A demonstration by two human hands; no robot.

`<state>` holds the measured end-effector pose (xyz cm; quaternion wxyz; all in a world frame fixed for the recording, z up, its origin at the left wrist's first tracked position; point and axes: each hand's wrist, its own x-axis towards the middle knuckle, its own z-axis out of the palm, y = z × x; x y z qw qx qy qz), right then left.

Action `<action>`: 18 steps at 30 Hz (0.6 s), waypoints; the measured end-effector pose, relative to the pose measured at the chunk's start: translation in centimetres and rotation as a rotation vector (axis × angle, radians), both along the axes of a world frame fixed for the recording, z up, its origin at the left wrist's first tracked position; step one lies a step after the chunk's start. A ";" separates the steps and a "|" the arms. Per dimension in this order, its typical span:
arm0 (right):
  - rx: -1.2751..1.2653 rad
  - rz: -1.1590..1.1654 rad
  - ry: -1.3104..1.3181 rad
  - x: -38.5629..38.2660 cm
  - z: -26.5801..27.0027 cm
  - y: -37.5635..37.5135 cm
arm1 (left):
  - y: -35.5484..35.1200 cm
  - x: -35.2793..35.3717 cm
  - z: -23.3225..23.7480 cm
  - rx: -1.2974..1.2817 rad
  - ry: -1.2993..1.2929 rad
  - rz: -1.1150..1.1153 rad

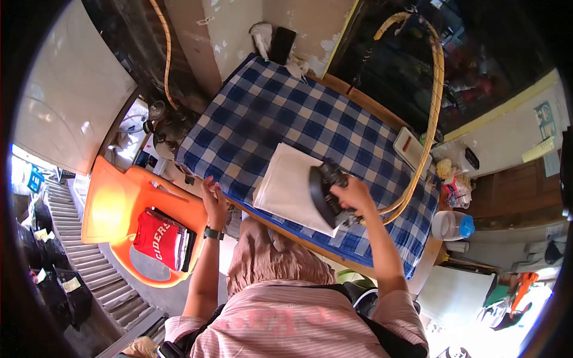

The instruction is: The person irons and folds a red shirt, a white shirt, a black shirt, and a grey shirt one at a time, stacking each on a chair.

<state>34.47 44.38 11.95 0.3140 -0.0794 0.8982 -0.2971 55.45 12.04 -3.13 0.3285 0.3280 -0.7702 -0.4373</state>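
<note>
Near the front edge of the surface (253, 110), the right hand (354, 196) has its fingers around an iron (320, 196) over a white cloth (285, 186); the left hand (215, 204) has loose fingers.

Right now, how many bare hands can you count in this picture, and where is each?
2. The left hand is beside the checked table cover, apparently holding nothing; the right hand grips the black iron over the white cloth. No others show.

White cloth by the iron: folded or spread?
Folded: the white cloth makes a compact rectangle, with layered edges showing at its left.
</note>
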 end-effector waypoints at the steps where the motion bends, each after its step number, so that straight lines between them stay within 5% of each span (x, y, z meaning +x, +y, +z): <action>1: 0.022 -0.072 -0.006 -1.5 -1.3 2.2 | 0.4 -0.1 -0.2 -0.028 0.020 -0.030; 3: -0.134 -0.172 0.004 -3.9 -1.6 7.0 | 1.3 0.0 0.0 -0.014 0.043 -0.032; 7: -0.042 -0.284 0.002 -5.2 -3.7 12.8 | 2.0 0.8 -0.3 -0.074 0.043 -0.032; 9: 0.634 -0.161 1.205 -2.3 -3.1 11.8 | 3.1 0.8 1.5 -0.002 0.000 -0.032; 11: 0.503 -0.034 1.162 0.9 -3.1 9.2 | 4.5 -0.3 2.3 0.064 -0.040 -0.036; 12: 0.338 0.001 0.983 1.8 -7.6 9.4 | 5.2 -1.0 2.0 0.021 0.032 -0.095; 13: 0.482 0.074 0.575 1.6 -12.3 9.0 | 6.1 -1.9 1.9 -0.022 0.104 -0.158; 14: 0.114 -0.303 0.462 3.4 -16.4 8.2 | 7.1 -2.8 2.2 0.025 0.207 -0.261; 15: 0.229 -0.276 0.665 4.2 -17.5 6.7 | 8.4 -3.8 2.3 0.118 0.173 -0.287; 17: 0.283 -0.312 0.456 3.6 -14.8 4.6 | 10.7 -6.3 2.1 0.310 0.283 -0.434; 18: 0.096 -0.169 0.750 3.1 -14.5 3.9 | 11.4 -7.6 2.0 0.295 0.286 -0.454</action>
